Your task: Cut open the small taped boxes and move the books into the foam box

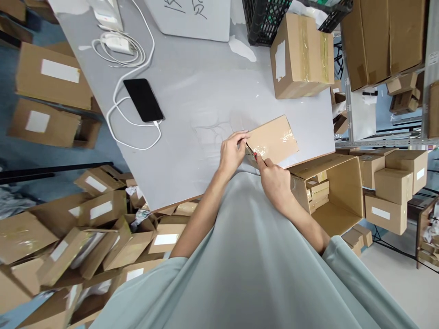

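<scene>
A small brown cardboard box (272, 137) with clear tape on it lies tilted near the front edge of the grey table (192, 91). My left hand (232, 153) grips its left corner, fingers closed on the cardboard. In my right hand (275, 180) is a utility knife (254, 155) with a bit of red on it; its tip is against the box's taped left end, close to my left fingers. How far the blade is in the cardboard cannot be seen.
A black phone (144, 100) on a white cable lies left. A taped carton (302, 57) and a black crate (264, 20) stand at the back right. An open carton (343, 192) holding small boxes is right of the table. Opened cartons (113, 246) crowd the floor at left.
</scene>
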